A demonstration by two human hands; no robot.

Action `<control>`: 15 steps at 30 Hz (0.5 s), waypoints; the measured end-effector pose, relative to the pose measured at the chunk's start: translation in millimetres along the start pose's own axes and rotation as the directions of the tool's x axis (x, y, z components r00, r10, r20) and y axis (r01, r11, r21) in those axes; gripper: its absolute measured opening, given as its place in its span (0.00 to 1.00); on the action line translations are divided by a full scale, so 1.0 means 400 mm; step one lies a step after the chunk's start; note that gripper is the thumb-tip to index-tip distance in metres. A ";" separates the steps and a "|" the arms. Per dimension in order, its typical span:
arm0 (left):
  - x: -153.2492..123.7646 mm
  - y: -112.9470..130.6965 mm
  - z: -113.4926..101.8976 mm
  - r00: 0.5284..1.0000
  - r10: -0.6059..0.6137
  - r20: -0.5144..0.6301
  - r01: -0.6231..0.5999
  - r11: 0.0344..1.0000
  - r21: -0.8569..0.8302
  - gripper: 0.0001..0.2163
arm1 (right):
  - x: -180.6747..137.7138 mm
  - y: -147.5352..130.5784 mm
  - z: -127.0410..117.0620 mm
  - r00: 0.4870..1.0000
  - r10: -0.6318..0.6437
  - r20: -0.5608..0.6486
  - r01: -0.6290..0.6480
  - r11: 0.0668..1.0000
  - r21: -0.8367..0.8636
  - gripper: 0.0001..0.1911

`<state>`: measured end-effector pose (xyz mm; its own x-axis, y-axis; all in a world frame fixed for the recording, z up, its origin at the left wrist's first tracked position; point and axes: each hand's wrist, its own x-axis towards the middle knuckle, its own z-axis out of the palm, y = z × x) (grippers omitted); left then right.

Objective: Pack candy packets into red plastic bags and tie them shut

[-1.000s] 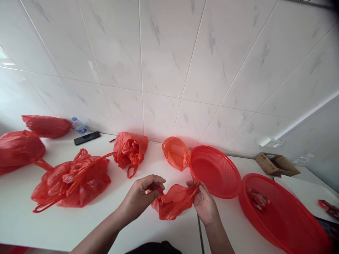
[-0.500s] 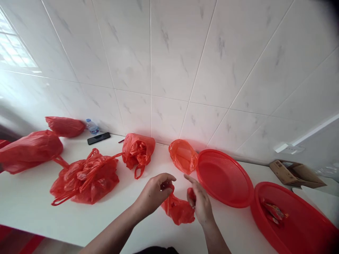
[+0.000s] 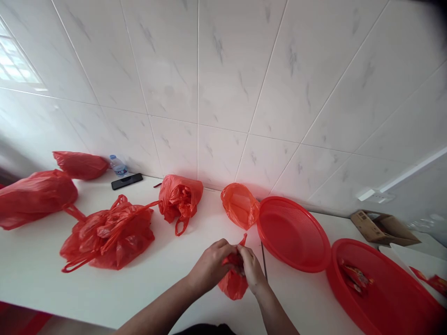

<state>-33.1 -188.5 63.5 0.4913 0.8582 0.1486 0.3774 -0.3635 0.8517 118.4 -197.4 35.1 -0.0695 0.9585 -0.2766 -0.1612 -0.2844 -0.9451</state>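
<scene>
Both hands meet at the gathered top of a small red plastic bag near the front of the table. My left hand is closed on the bag's neck from the left. From the right, my right hand pinches the same gathered plastic, and a twisted tip pokes up between the hands. What lies inside the bag is hidden. Just beyond stands an open orange-red plastic bag, its mouth facing me, beside a red mesh basket.
Several red plastic bags, such as a large knotted one, lie on the left. A phone and water bottle are by the wall. On the right sit a bigger red basket holding some packets and a cardboard box.
My hands were apart above the small bag, the right one with something red in it. Now they have come together, and both grip the bag's bunched top.
</scene>
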 end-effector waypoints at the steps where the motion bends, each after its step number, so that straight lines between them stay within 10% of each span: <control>1: 0.003 -0.005 0.004 1.000 -0.009 0.008 0.009 1.000 0.009 0.13 | -0.001 -0.001 -0.002 0.999 -0.004 0.036 0.005 1.000 -0.003 0.20; 8: 0.012 -0.062 0.004 0.966 -0.177 -0.187 0.171 0.984 -0.050 0.07 | -0.017 0.015 -0.058 0.985 -0.001 0.175 -0.002 1.000 0.019 0.26; 15: 0.014 -0.070 0.016 0.951 -0.308 0.034 0.302 0.897 -0.324 0.02 | -0.029 0.005 -0.065 0.977 -0.016 0.214 0.031 0.997 -0.066 0.19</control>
<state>-36.0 -176.0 37.5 0.3773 0.9158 -0.1380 0.2327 0.0504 0.9712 144.6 -208.3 31.9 -0.2765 0.9360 -0.2179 -0.0974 -0.2529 -0.9626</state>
